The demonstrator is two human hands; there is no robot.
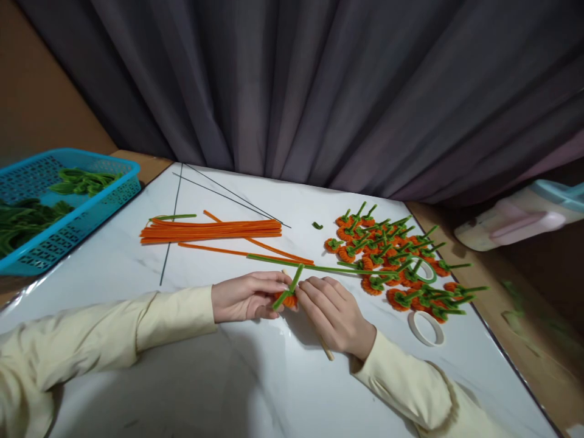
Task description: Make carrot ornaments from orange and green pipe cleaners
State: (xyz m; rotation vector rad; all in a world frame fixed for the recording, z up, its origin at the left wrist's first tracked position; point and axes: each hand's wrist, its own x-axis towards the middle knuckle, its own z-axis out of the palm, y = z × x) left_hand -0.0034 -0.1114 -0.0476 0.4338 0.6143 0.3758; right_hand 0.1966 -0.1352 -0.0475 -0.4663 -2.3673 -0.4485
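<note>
Fingertips of left hand and right hand meet, closed on orange coil at mid-table. Both hands equally near. Green stem axis tilts up-right, away from body. Stick lies under right palm.

I see soft even light on the white table, dim curtain behind, faint shadows, right edge blurred, corners bowed.
</note>
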